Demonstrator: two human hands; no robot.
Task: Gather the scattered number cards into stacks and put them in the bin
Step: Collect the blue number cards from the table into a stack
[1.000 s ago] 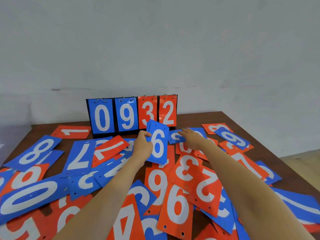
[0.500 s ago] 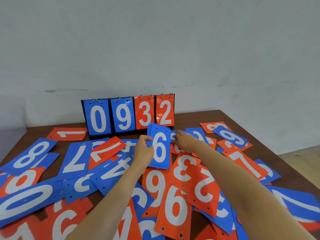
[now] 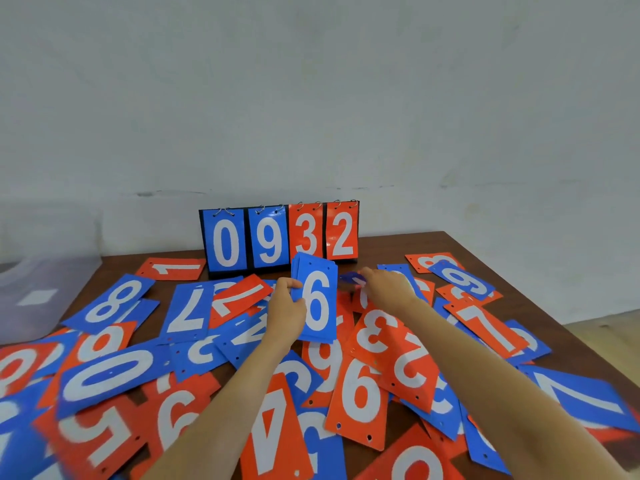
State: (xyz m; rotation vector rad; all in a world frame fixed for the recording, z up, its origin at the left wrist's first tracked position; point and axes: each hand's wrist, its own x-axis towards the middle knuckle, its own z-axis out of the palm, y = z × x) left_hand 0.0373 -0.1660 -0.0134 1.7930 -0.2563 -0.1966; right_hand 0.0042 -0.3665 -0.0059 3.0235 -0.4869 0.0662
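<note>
Thickly, number cards (image 3: 360, 400) cover brown table (image 3: 485, 244); grey wall (image 3: 311, 98).

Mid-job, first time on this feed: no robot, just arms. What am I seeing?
No machine: a person's bare hands, filmed by one head-worn camera looking forward and down. Red and blue number cards lie scattered on a brown table; a flip scoreboard reading 0932 stands at the back, a translucent bin at the left. The left hand holds a stack of blue cards, 6 on top. The right hand reaches to a blurred blue card beside it; whether its grip is closed is unclear.
</note>
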